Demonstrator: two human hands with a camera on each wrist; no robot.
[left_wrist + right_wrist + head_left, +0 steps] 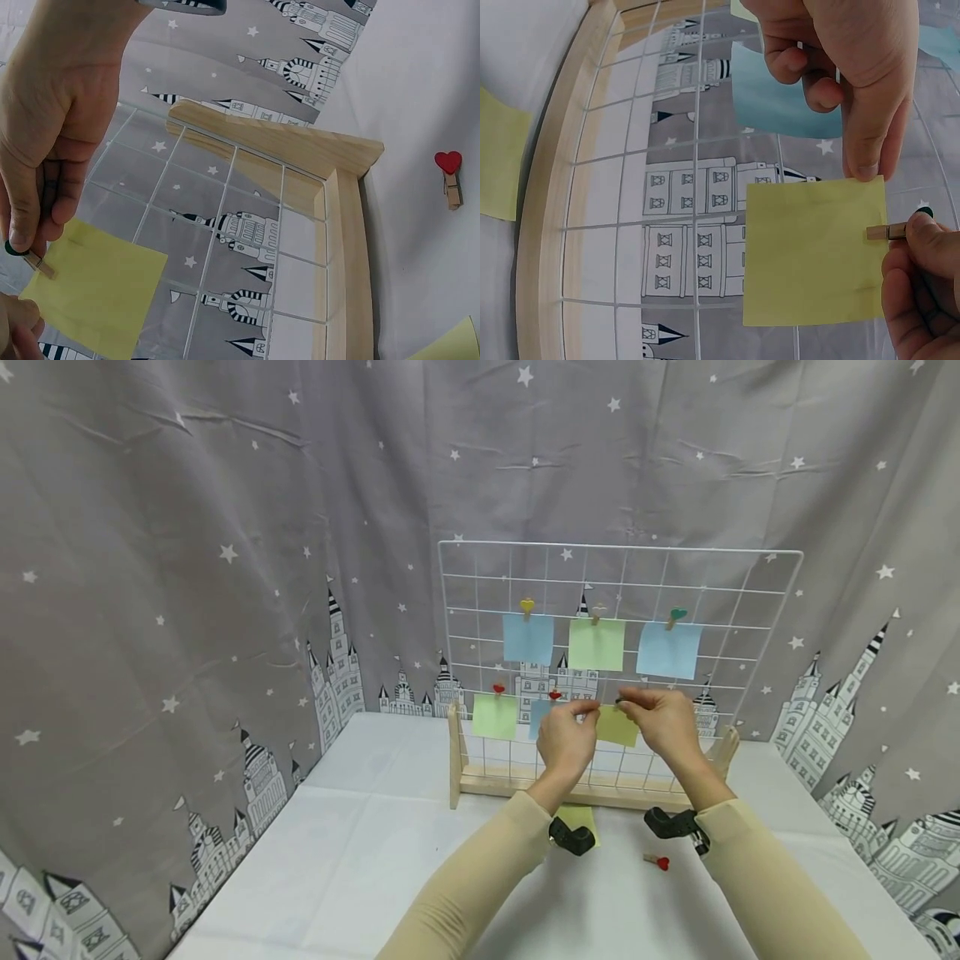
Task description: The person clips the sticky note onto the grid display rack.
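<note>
My left hand (567, 737) pinches the top edge of a yellow sticky note (814, 255) at one corner, in front of a white wire grid (621, 583). My right hand (666, 724) holds a small wooden clothespin (885, 231) with a dark green top between thumb and finger. In the right wrist view the clothespin's tip overlaps the note's top edge, close to its middle. Seen from the left wrist, the right hand (56, 127) is above and the left fingertips (26, 315) are at the lower left, with the note hanging flat against the grid.
Heart clothespins hold blue and green notes on the grid, including a green note (596, 645) in the upper row. The grid stands in a wooden base (510, 783). On the white table lie a red-heart clothespin (657, 862) and another yellow note (576, 817).
</note>
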